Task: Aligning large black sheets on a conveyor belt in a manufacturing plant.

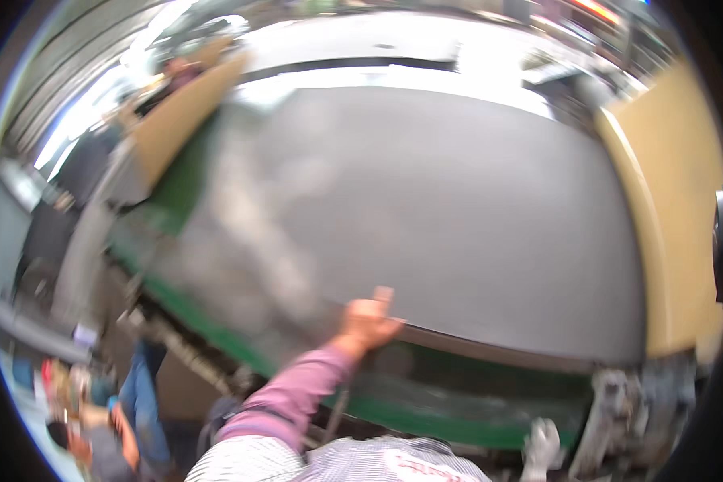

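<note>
A large dark grey sheet lies flat across a green-framed work surface in front of me. My left hand, bare below a mauve sleeve, is at the near edge of the sheet, its fingers closed over that edge. One finger points away across the top face. Low on the right is a pale, blurred shape that looks like my right hand in a light glove. It sits below the sheet, near the green frame, apart from the sheet; its fingers are too smeared to read. A hazy whitish blur covers the sheet's left part.
A tan board stands along the right side, and another tan board slants at the far left. White surfaces lie beyond the sheet. Grey machine parts are at lower right. At lower left a person in blue jeans is nearby.
</note>
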`<state>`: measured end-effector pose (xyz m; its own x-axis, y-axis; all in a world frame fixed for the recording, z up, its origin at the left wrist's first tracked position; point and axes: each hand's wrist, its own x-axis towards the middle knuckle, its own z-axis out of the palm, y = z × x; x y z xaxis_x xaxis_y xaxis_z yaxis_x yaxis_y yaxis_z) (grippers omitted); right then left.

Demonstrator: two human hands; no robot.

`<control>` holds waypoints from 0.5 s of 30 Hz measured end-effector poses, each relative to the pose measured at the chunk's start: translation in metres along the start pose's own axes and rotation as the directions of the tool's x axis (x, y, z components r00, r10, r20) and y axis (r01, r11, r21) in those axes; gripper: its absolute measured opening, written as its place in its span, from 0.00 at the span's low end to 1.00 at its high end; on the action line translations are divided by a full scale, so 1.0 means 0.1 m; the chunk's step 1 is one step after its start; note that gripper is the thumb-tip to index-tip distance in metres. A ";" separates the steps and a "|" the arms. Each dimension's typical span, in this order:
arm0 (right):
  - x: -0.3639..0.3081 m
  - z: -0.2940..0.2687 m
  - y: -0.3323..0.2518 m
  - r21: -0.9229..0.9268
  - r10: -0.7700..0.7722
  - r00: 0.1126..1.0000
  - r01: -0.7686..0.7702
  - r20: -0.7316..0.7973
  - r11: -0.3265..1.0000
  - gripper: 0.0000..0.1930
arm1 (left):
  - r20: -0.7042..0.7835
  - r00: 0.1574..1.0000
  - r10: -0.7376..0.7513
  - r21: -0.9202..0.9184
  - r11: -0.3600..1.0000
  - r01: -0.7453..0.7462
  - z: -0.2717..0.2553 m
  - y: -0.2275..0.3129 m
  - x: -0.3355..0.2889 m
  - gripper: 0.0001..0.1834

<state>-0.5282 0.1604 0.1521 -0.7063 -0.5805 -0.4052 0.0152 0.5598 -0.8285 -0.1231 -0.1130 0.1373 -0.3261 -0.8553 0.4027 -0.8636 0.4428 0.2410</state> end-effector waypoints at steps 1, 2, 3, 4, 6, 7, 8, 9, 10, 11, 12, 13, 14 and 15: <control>0.06 -0.07 0.13 0.030 -0.004 1.000 0.005 -0.028 1.000 0.09 | -0.020 0.999 0.025 -0.009 1.000 -0.025 0.07 0.09 -0.02 0.41; 0.13 -0.18 0.23 -0.116 0.114 0.991 -0.106 0.065 0.988 0.08 | 0.055 0.998 0.006 -0.016 1.000 -0.005 0.15 0.18 -0.04 0.43; 0.17 -0.24 0.28 -0.269 0.245 0.965 -0.212 0.096 0.940 0.15 | 0.082 0.997 0.005 -0.021 1.000 -0.003 0.20 0.26 -0.04 0.45; 0.01 -0.02 0.00 -0.270 0.239 0.965 -0.203 0.107 0.941 0.15 | 0.067 0.997 0.040 -0.019 0.999 -0.039 0.25 0.35 -0.01 0.45; -0.29 0.44 -0.51 -0.062 0.021 0.994 -0.014 0.106 0.998 0.09 | 0.121 0.991 0.060 -0.058 0.997 -0.054 0.32 0.55 0.04 0.44; -0.34 0.51 -0.57 0.003 -0.095 0.980 0.096 0.173 0.995 0.10 | 0.138 0.985 0.102 -0.117 0.989 -0.086 0.33 0.73 0.11 0.42; -0.35 0.65 -0.68 0.015 -0.067 0.977 0.065 0.203 0.998 0.10 | 0.167 0.981 0.100 -0.188 0.980 -0.068 0.29 0.79 0.14 0.41; -0.42 0.70 -0.86 -0.089 -0.228 0.938 0.258 0.262 0.962 0.08 | 0.206 0.971 0.120 -0.276 0.959 -0.060 0.21 0.83 0.20 0.39; -0.43 0.79 -0.96 -0.163 -0.310 0.917 0.355 0.250 0.920 0.09 | 0.342 0.933 0.112 -0.327 0.945 0.006 0.07 0.84 0.30 0.34; -0.42 0.82 -1.02 -0.215 -0.414 0.866 0.477 0.279 0.852 0.11 | 0.095 0.976 0.198 -0.377 0.914 -0.149 0.11 0.67 0.25 0.28; -0.36 0.81 -1.00 -0.280 -0.283 0.915 0.363 0.289 0.889 0.13 | 0.146 0.968 0.203 -0.212 0.962 -0.170 0.09 0.47 0.20 0.19; -0.31 0.78 -1.00 -0.307 -0.236 0.917 0.337 0.321 0.890 0.14 | 0.276 0.837 0.471 0.006 0.871 -0.492 0.07 -0.05 0.11 0.15; -0.29 0.72 -1.02 -0.261 -0.145 0.933 0.237 0.329 0.936 0.15 | 0.196 0.956 0.218 -0.149 0.970 -0.190 -0.05 -0.36 0.03 0.14; -0.28 0.60 -0.99 -0.221 -0.059 0.957 0.126 0.283 0.967 0.16 | 0.294 0.955 -0.047 -0.103 0.991 0.080 -0.23 -0.49 0.10 0.15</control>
<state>-0.4672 0.0854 0.2219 -0.4765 -0.7564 -0.4482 -0.2306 0.5995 -0.7665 -0.0749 -0.1372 0.1502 -0.3841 -0.9162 0.1138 -0.8427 0.3983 0.3622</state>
